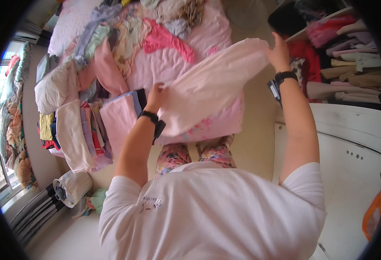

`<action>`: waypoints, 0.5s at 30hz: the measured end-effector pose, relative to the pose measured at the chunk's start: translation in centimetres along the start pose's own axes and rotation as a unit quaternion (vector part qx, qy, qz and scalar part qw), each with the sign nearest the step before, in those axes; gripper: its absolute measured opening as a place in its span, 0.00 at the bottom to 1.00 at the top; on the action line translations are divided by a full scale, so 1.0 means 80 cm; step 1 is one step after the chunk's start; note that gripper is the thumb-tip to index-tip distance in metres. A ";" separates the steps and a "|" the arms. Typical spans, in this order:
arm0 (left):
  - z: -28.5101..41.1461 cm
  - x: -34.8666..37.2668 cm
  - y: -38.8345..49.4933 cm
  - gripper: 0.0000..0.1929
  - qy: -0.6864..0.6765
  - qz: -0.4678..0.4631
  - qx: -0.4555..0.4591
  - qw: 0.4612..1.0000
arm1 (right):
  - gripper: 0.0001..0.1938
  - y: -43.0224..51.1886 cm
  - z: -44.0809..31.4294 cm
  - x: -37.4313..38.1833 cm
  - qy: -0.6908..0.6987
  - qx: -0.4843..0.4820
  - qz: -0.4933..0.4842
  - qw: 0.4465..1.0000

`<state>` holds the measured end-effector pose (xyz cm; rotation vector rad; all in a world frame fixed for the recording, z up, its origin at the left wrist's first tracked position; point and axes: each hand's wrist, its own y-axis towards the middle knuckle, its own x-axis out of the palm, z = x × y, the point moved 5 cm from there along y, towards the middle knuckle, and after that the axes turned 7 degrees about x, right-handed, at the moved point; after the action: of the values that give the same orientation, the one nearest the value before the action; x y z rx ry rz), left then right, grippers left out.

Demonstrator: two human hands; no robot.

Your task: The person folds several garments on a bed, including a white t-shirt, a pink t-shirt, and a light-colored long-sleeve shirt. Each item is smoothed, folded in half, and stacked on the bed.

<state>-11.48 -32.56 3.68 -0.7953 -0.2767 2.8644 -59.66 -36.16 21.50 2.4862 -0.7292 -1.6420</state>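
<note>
A pale pink garment [210,86] is stretched at a slant between my two hands, above the near end of the bed. My left hand [158,97] grips its lower left end, while my right hand [278,54] holds the upper right end, beyond the bed's side. What kind of garment it is I cannot tell. Left of my left hand lies a folded pink cloth [118,112], with folded dark and blue clothes [137,99] against it. A bright pink garment [167,40] rests crumpled on the pink bedspread [210,18] farther back.
Folded clothes [91,130] stand in rows at the bed's left corner, below a white pillow-like bundle [52,89]. Loose clothes [102,42] are heaped farther up the bed. Shelves of clothes [349,65] stand at right, above a white cabinet [333,156]. A white basket [73,188] is on the floor at left.
</note>
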 end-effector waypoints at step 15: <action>-0.186 0.005 -0.173 0.17 0.044 0.117 -0.167 0.978 | 0.08 -0.423 -0.165 0.289 0.200 -0.025 -0.446 0.872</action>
<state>-2.68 -17.01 -6.06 -1.0746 -0.7113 3.0309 -28.99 -18.57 -3.12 3.1704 0.6040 -1.1294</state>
